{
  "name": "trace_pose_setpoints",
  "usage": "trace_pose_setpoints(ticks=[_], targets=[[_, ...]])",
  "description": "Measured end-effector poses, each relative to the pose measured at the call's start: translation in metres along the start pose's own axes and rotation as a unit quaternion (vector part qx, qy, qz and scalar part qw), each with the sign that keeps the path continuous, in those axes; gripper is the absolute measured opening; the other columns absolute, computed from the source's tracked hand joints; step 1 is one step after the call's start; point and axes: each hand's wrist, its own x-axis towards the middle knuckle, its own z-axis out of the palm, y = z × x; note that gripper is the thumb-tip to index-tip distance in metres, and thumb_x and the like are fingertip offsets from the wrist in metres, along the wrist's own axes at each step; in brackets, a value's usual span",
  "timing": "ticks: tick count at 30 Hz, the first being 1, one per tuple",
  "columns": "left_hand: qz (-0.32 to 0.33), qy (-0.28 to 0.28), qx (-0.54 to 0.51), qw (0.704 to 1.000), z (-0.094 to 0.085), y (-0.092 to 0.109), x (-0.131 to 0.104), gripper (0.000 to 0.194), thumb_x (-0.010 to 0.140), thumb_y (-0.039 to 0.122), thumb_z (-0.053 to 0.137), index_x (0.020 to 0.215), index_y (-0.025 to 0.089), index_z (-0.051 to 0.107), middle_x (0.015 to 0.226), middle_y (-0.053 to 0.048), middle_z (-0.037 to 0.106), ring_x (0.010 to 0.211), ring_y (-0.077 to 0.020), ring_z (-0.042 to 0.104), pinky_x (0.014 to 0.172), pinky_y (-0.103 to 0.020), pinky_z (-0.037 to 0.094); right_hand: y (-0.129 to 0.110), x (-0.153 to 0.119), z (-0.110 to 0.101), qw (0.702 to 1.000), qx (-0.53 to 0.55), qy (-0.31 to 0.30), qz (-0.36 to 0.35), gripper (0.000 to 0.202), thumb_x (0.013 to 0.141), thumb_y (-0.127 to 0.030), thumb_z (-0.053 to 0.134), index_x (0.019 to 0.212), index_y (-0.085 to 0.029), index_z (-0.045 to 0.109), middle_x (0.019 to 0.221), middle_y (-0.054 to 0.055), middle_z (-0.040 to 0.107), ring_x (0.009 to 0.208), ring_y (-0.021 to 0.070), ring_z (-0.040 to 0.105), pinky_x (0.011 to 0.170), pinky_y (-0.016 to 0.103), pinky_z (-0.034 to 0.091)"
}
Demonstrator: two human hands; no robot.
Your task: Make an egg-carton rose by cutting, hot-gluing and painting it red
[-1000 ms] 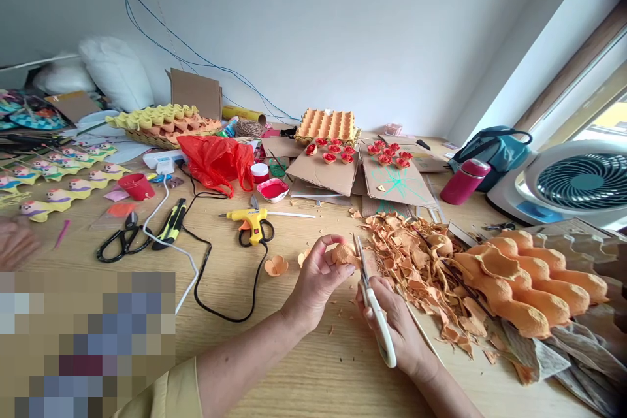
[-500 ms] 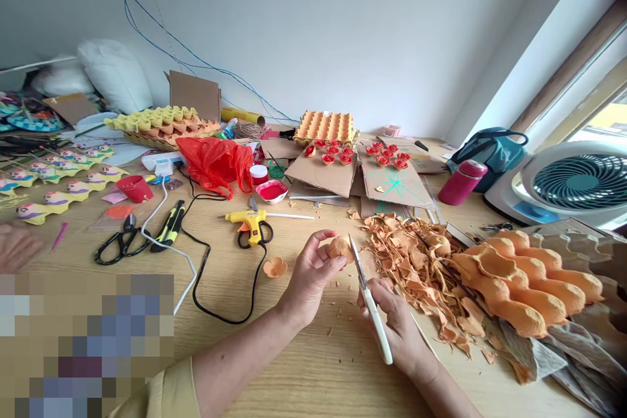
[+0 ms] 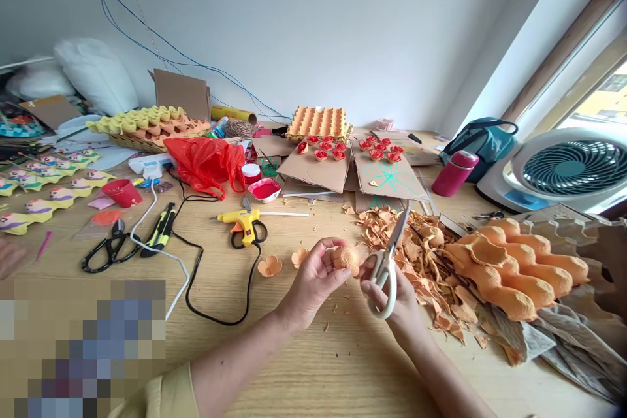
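Between the thumb and fingers of my left hand (image 3: 313, 281) is an orange egg-carton cup (image 3: 345, 260), its rounded bottom facing me. My right hand (image 3: 399, 294) is closed around white-handled scissors (image 3: 385, 274), with the blades pointing up and away from the cup. The right fingertips come close to the cup's right edge; whether they touch it I cannot tell. On the table left of my left hand lie a cut cup shaped like a flower (image 3: 270, 266) and another petalled cup (image 3: 299, 257), partly hidden by my fingers.
Right of my hands spread orange scraps (image 3: 386, 228) and an orange egg tray (image 3: 529, 268). A yellow glue gun (image 3: 247, 222) with a black cord (image 3: 196, 287) lies left. Cardboard (image 3: 318, 170) with red flowers is behind. Another person's hand (image 3: 10, 258) shows at far left.
The scissors have swung from the cup's edge to point upward, handles now in front of my right palm. My right fingers have come nearer the cup. The view has shifted, uncovering a second petalled cup.
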Motion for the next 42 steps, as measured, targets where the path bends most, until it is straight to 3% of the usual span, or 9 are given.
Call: trace_pose_setpoints(ticks=[6,10,14,18,21,25,29,37,42], targets=[[-0.03,-0.051,0.029,0.998,0.003,-0.003,-0.002,0.049,0.071,0.032,0.087,0.11,0.02,0.06,0.095,-0.003,0.068,0.089,-0.0156,0.062,0.084,-0.028,0.045,0.003,0.0,-0.002,0.999,0.008,0.043,0.01,0.041,0.075,-0.046,0.082,0.099,-0.024,0.057,0.081,-0.001,0.055,0.064,0.0125,0.046,0.057,0.026,0.041],[-0.069,-0.051,0.04,0.995,-0.003,0.003,0.001,0.045,0.073,0.043,0.084,0.103,0.018,0.061,0.084,-0.002,0.066,0.08,-0.0148,0.059,0.076,-0.027,0.042,-0.002,-0.004,-0.002,0.999,-0.029,-0.011,0.008,0.039,0.077,-0.049,0.079,0.097,-0.024,0.057,0.077,-0.002,0.053,0.062,0.0132,0.046,0.056,0.027,0.043],[-0.105,-0.04,0.07,0.991,-0.006,0.008,0.004,0.041,0.068,0.037,0.086,0.092,0.018,0.059,0.072,0.003,0.058,0.067,-0.0111,0.051,0.067,-0.025,0.035,-0.006,-0.006,-0.002,0.997,-0.06,-0.048,-0.004,0.031,0.082,-0.045,0.077,0.095,-0.024,0.058,0.085,0.0,0.057,0.075,0.0157,0.053,0.069,0.029,0.047],[-0.076,-0.036,0.144,0.986,-0.005,0.012,0.007,0.038,0.068,0.025,0.081,0.097,0.019,0.058,0.074,0.005,0.055,0.067,-0.0107,0.048,0.067,-0.025,0.035,-0.01,-0.002,-0.007,0.997,-0.059,-0.042,0.012,0.034,0.083,-0.051,0.075,0.094,-0.023,0.059,0.081,-0.001,0.056,0.07,0.0145,0.049,0.062,0.027,0.043],[-0.036,-0.024,0.189,0.981,-0.006,0.016,0.008,0.04,0.071,0.021,0.077,0.108,0.018,0.06,0.07,0.007,0.05,0.063,-0.0095,0.043,0.065,-0.025,0.034,-0.011,0.001,-0.011,0.995,-0.005,-0.082,0.062,0.039,0.088,-0.061,0.063,0.091,-0.023,0.059,0.069,-0.002,0.053,0.059,0.0134,0.043,0.053,0.027,0.036],[-0.046,-0.03,0.11,0.992,-0.007,0.024,0.01,0.053,0.071,0.024,0.076,0.122,0.017,0.062,0.069,0.006,0.051,0.066,-0.0106,0.047,0.07,-0.026,0.037,-0.011,-0.002,-0.01,0.974,0.072,-0.173,0.127,0.052,0.087,-0.074,0.052,0.082,-0.023,0.059,0.053,-0.003,0.047,0.047,0.0135,0.038,0.047,0.028,0.031],[-0.067,-0.066,0.021,0.995,-0.006,0.028,0.01,0.044,0.069,0.027,0.078,0.111,0.016,0.071,0.078,0.0,0.065,0.076,-0.0143,0.058,0.079,-0.027,0.042,-0.011,-0.007,-0.007,0.958,0.093,-0.213,0.168,0.057,0.084,-0.08,0.047,0.075,-0.025,0.059,0.046,-0.004,0.04,0.041,0.013,0.033,0.043,0.029,0.03],[-0.122,-0.081,0.024,0.989,-0.008,0.021,0.008,0.043,0.068,0.029,0.079,0.109,0.017,0.076,0.085,-0.003,0.068,0.081,-0.0147,0.059,0.08,-0.026,0.044,-0.012,-0.003,-0.007,0.964,0.119,-0.176,0.163,0.056,0.085,-0.079,0.046,0.077,-0.025,0.059,0.046,-0.004,0.041,0.042,0.0137,0.034,0.046,0.03,0.035],[-0.107,-0.03,0.012,0.994,-0.011,0.019,0.011,0.032,0.063,0.032,0.087,0.085,0.016,0.072,0.079,-0.001,0.063,0.074,-0.0125,0.056,0.075,-0.028,0.045,-0.01,-0.001,-0.009,0.981,0.104,-0.122,0.107,0.05,0.091,-0.071,0.047,0.084,-0.023,0.059,0.056,-0.001,0.05,0.049,0.0146,0.042,0.048,0.029,0.034]])
